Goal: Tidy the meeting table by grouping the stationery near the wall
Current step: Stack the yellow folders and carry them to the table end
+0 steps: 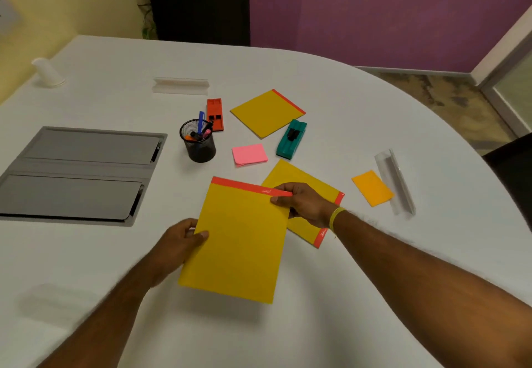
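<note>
A yellow notepad with a red top strip (239, 246) is held above the white table (316, 324) by both hands. My left hand (178, 241) grips its left edge, thumb on top. My right hand (302, 203) pinches its upper right corner. Beneath my right hand lies a second yellow pad (305, 180), and a third yellow pad (266, 114) lies farther back. Between them are pink sticky notes (249, 155), a green eraser (291, 138), a red eraser (215, 114) and a black mesh pen cup (198, 144). Orange sticky notes (372, 188) lie at the right.
A grey recessed cable panel (80, 174) sits in the table at the left. A clear name-plate holder (395, 183) lies beside the orange notes, another clear holder (180, 85) is near the back, and a white paper cup (49, 73) lies by the yellow wall.
</note>
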Motion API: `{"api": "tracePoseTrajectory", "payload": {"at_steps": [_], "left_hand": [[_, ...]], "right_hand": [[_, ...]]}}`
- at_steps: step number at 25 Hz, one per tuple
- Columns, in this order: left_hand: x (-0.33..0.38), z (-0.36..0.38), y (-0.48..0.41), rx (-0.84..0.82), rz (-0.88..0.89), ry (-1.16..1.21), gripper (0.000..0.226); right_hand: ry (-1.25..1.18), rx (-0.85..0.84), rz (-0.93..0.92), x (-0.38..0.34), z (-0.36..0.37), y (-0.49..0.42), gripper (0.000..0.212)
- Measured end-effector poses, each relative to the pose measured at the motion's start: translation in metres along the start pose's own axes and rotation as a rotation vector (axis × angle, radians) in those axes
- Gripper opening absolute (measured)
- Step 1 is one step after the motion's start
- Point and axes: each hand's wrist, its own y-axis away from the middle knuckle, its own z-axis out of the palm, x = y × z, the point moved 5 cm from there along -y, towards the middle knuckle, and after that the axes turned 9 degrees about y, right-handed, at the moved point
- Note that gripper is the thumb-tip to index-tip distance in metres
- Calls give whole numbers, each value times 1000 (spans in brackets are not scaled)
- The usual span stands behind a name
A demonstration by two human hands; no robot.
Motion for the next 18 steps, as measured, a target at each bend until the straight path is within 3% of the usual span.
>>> {"api": "tracePoseTrajectory", "payload": {"at_steps": [3, 5, 7, 8, 10, 12, 18], "left_hand": [[-20, 20, 6, 27, -7, 152, 21], [-31, 20, 5, 99, 14, 197, 20], [-36, 15, 5, 173, 36, 208, 20], [-37, 11, 5, 207, 50, 211, 21], [-35, 5, 7, 261, 70, 208, 21], [-35, -1, 10, 301, 81, 196, 21], [-30, -12, 21, 364, 99, 179, 22]], "right_hand": [[-112, 208, 70, 25, -15, 5, 12], [-29, 514, 170, 54, -38, 6, 24], [144, 693, 359, 84, -56, 11, 34], [227, 703, 468, 95, -58, 14, 42], [323, 705, 690, 106, -55, 23, 82], [346, 718, 806, 101, -46, 27, 104], [296, 779, 924, 111, -44, 17, 106]]}}
